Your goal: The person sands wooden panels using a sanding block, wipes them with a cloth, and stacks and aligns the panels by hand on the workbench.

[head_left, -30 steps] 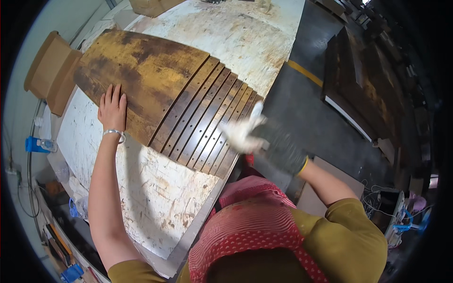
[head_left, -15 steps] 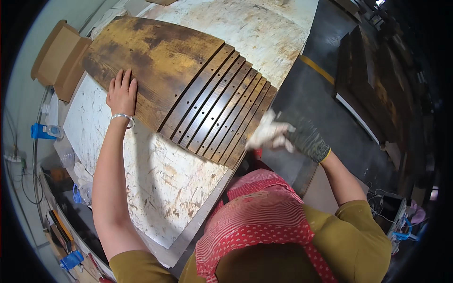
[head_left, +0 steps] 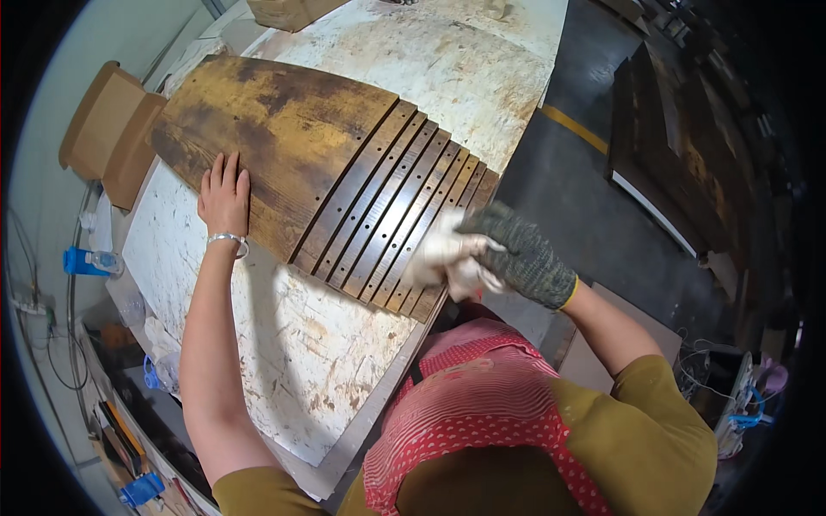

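Note:
A stack of dark brown, mottled wooden boards [head_left: 284, 129] lies on the worktable, fanned out in steps at its right end. Small drilled holes show along each stepped edge. My bare left hand [head_left: 225, 199] rests flat on the topmost board near its left edge, fingers stretched out, with a silver bracelet at the wrist. In a dark grey knit glove, my right hand [head_left: 520, 258] grips a crumpled white rag [head_left: 443, 254], blurred by motion. The rag overlaps the near right end of the lowest boards; whether it touches them I cannot tell.
The white, stained tabletop [head_left: 301, 361] extends around the stack. An open cardboard box [head_left: 103, 120] stands at the left, and another cardboard box [head_left: 292, 10] at the far edge. More dark boards [head_left: 662, 163] stand on the floor at right. A blue-capped bottle [head_left: 90, 261] sits left.
My right hand has swung left with the rag, from beside the stack to over its stepped end. My left hand stays on the top board. The whole view has shifted slightly.

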Demonstrator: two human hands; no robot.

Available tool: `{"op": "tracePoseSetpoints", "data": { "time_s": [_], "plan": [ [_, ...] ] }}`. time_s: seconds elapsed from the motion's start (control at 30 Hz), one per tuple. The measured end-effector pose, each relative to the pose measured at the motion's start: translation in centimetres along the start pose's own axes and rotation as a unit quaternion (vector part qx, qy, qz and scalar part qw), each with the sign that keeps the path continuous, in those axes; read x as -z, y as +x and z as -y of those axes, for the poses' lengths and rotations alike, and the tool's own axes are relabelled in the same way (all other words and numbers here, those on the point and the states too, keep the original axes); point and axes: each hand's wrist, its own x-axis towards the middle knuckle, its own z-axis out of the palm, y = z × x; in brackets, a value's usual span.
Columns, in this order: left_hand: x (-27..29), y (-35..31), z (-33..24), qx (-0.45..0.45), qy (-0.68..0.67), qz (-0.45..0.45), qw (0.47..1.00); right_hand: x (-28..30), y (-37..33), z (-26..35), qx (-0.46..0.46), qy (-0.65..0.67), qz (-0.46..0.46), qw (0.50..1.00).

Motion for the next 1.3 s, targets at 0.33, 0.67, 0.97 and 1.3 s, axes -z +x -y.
{"op": "tracePoseSetpoints", "data": {
  "time_s": [0.33, 0.67, 0.97, 1.3],
  "plan": [
    [0.5, -0.5, 0.4, -0.011, 0.001, -0.003, 1.000, 8.4, 2.6, -7.2, -0.158, -0.152, -0.196, 0.956],
    [0.6, 0.1, -0.4, -0.017, -0.014, -0.007, 1.000, -0.4, 1.7, -5.5, 0.125, -0.054, -0.185, 0.973],
    [1.3, -0.7, -1.1, -0.008, -0.019, -0.002, 1.000, 1.1, 6.7, 1.4, 0.218, -0.419, -0.224, 0.853],
    [1.5, -0.6, -2.1, 0.000, -0.039, 0.009, 0.999, 9.6, 13.3, -4.4, 0.193, -0.407, -0.278, 0.848]
  ]
}}
